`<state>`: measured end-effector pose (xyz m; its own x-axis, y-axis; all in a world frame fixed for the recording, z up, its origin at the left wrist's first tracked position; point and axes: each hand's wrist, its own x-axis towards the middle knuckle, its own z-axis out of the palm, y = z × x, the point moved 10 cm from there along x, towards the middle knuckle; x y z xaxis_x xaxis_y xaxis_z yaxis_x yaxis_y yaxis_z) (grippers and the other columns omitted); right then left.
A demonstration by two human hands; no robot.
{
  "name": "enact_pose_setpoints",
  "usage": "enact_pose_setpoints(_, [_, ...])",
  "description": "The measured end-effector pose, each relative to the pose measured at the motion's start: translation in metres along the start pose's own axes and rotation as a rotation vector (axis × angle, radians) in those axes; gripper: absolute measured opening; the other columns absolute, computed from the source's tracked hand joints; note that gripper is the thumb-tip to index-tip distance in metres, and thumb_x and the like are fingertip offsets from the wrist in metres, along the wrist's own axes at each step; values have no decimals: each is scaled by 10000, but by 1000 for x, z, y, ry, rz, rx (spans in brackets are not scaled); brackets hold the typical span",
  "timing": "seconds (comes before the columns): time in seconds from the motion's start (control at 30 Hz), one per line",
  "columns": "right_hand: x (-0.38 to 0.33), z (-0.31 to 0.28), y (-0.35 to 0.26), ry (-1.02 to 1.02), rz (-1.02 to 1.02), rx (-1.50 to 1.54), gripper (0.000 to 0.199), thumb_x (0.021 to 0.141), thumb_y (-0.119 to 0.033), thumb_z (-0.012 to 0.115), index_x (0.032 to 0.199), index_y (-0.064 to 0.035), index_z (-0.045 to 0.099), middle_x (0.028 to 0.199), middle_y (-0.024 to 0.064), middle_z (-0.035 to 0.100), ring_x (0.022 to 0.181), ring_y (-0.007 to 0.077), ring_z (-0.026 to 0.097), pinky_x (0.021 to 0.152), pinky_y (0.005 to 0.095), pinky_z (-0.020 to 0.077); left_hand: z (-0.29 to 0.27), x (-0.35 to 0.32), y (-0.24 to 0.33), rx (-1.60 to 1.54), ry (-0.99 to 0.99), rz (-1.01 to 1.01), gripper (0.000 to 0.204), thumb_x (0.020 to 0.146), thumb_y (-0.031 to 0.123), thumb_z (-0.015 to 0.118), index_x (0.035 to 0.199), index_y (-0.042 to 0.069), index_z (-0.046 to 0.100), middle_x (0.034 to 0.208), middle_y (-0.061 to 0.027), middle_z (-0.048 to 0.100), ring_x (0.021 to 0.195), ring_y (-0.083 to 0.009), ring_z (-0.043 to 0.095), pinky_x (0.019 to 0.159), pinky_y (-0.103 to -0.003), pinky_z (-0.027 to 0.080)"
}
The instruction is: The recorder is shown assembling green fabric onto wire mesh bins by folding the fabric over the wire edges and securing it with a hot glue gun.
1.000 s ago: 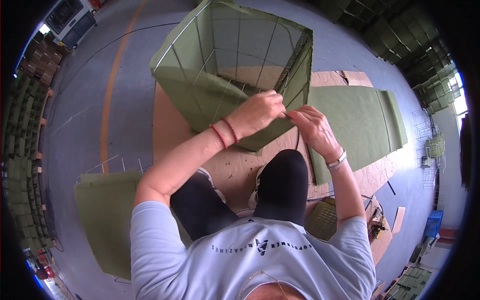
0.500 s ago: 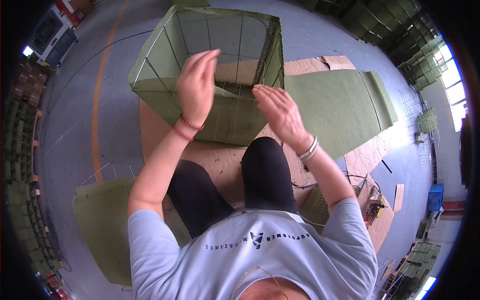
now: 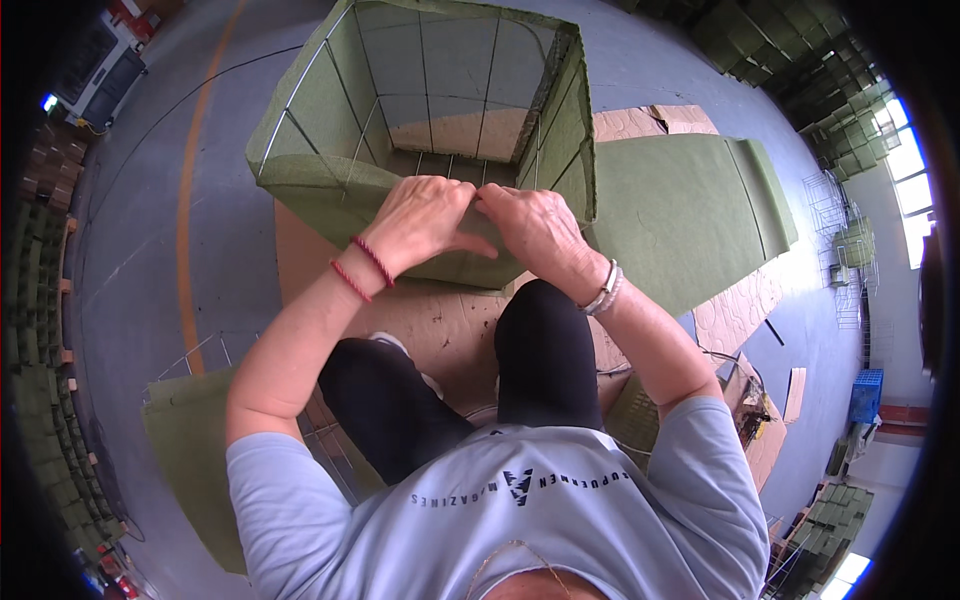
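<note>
A wire-frame basket (image 3: 330,110) lined with green felt stands open-topped on brown cardboard (image 3: 430,320) in front of my knees. My left hand (image 3: 425,220), with red cords at the wrist, grips the green felt folded over the basket's near rim. My right hand (image 3: 535,225), with a silver bracelet, pinches the same felt edge right beside it, fingertips touching. The bare wire grid shows on the basket's inner walls and floor.
A large flat green felt sheet (image 3: 690,210) lies to the right on cardboard. Another green felt piece with a wire panel (image 3: 190,420) lies at lower left. Stacks of green material (image 3: 50,380) line the left wall and the far right corner. An orange line (image 3: 183,250) marks the grey floor.
Both hands came down from above the basket and now meet on the felt at its near rim. The basket appears nearer and more centred than before.
</note>
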<state>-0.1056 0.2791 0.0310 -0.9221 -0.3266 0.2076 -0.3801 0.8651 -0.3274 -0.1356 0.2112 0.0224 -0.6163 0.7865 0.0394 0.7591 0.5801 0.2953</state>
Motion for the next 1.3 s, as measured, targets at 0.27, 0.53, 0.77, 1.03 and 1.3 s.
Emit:
enact_pose_setpoints(0.27, [11, 3, 7, -183, 40, 179, 368, 993, -287, 502, 829, 7, 652, 753, 215, 649, 791, 395, 652, 730, 486, 509, 37, 24, -22, -353, -272, 164, 993, 664, 798, 679, 1217, -24, 605, 1085, -196, 666, 1086, -264, 631, 942, -342, 484])
enact_pose_setpoints(0.53, [7, 2, 19, -171, 58, 122, 468, 1012, -353, 463, 821, 34, 642, 792, 234, 643, 839, 412, 638, 762, 495, 501, -83, -34, -60, -616, 826, -72, 271, 1033, 168, 503, 1149, -21, 658, 1108, -103, 709, 1077, -169, 647, 901, -297, 505])
enact_pose_setpoints(0.77, [11, 2, 12, -251, 117, 152, 527, 1031, -372, 414, 808, 48, 640, 762, 247, 624, 852, 416, 635, 791, 490, 497, -42, -68, 2, -14, 687, 170, 272, 838, 160, 723, 1060, 11, 675, 979, -129, 682, 912, -312, 647, 814, -388, 533])
enact_pose_setpoints(1.03, [5, -28, -47, 389, -305, -35, 196, 918, -204, 600, 847, -24, 572, 806, 118, 634, 800, 308, 651, 751, 412, 505, -10, -26, -29, 111, 184, -45, 394, 746, 377, 799, 843, 14, 680, 809, -140, 689, 828, -295, 677, 757, -377, 540])
enact_pose_setpoints(1.3, [19, 3, -30, 219, -88, 50, 67, 872, -98, 586, 850, -42, 616, 730, 135, 654, 751, 309, 672, 706, 415, 513, -12, -7, -39, -232, -39, -23, 555, 732, 313, 838, 1169, 33, 642, 1123, -150, 677, 1085, -266, 645, 908, -394, 518])
